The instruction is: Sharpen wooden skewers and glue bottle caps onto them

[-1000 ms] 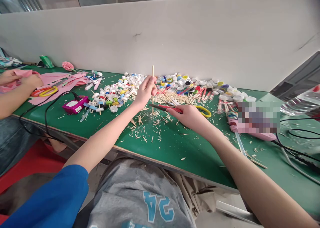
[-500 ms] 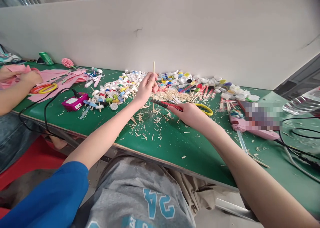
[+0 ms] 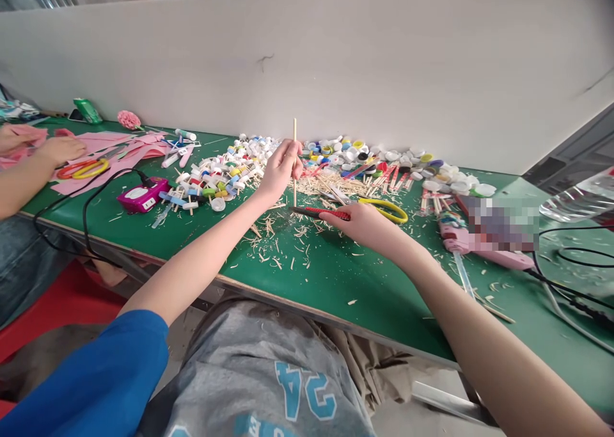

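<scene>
Upright in my left hand (image 3: 282,167) is a thin wooden stick (image 3: 295,128), pinched near its middle between thumb and fingers. My right hand (image 3: 367,224) is closed around the red-and-black handle of a knife (image 3: 319,213). Its dark blade lies across the stick's lower end, apparently touching it just above the table. Curled wood shavings (image 3: 268,227) are scattered below both hands. Behind my right hand lie scissors with yellow handles (image 3: 397,212), partly covered by that hand.
Piles of plastic bottle caps (image 3: 254,149) line the partition (image 3: 307,66) at the back. A magenta power socket (image 3: 144,195) with a black cable sits left. To the right are a pink glue gun (image 3: 503,254) and a clear bottle (image 3: 575,197). A co-worker's hands (image 3: 62,149) handle pink sheets far left.
My right hand has moved the knife slightly down along the stick, bringing the blade to its lower end. My left hand stays put. The co-worker's hands shifted slightly.
</scene>
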Available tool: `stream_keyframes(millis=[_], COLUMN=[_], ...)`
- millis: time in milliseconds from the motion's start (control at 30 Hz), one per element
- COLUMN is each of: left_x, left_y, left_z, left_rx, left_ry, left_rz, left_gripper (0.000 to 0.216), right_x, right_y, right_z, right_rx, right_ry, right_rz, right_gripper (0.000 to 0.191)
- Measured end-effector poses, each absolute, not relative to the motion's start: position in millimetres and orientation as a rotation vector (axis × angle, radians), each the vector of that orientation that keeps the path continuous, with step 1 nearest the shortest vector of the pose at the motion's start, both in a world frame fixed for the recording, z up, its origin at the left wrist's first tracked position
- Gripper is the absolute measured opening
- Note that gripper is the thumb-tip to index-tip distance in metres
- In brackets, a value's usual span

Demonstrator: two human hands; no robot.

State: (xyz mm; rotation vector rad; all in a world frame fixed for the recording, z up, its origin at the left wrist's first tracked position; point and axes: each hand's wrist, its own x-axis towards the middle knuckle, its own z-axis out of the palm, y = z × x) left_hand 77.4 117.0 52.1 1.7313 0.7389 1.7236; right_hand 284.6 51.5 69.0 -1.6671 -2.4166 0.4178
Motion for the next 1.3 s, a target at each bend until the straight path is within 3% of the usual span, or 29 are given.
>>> stream_keyframes(millis=[200, 1300], left_x=[77.4, 77.2], left_y=[116.5, 118.3], left_z=[52.4, 50.9], left_rx=[1.741, 1.767], left_ry=[0.759, 0.815], left_rz=[1.73, 1.717], left_gripper=[0.031, 0.036], right_x=[284.3, 279.5], right_y=[53.0, 52.4], right_z=[67.0, 68.9], right_rx=[-1.594, -1.719], right_ry=[-2.296, -2.316], right_rz=[0.256, 0.336], right_gripper=[0.049, 0.05])
